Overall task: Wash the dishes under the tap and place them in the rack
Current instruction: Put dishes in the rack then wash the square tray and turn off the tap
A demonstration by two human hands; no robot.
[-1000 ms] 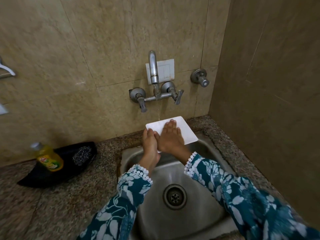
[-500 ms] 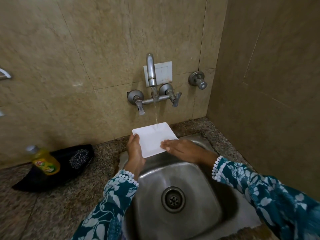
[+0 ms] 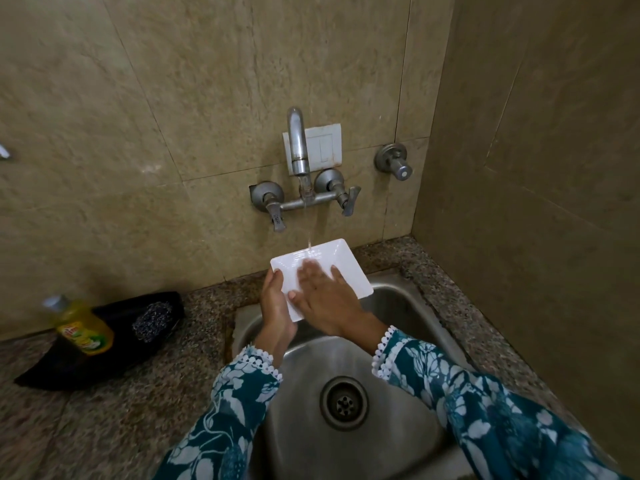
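I hold the white square plate (image 3: 349,275) over the steel sink (image 3: 408,303), right under the tap (image 3: 298,147), so the thin water stream (image 3: 309,237) lands on its far side. My left hand (image 3: 275,306) grips the plate's left edge with curled fingers — that keeps it steady and tipped so water runs off into the sink. My right hand (image 3: 329,299) lies flat on top, fingers straight, to rub it clean. I see no rack — the yellow soap bottle (image 3: 81,327) lies well off to the left.

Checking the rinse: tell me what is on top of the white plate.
Tap water lands on the white plate, and the right hand lies flat across it. The surface beneath that hand is hidden.
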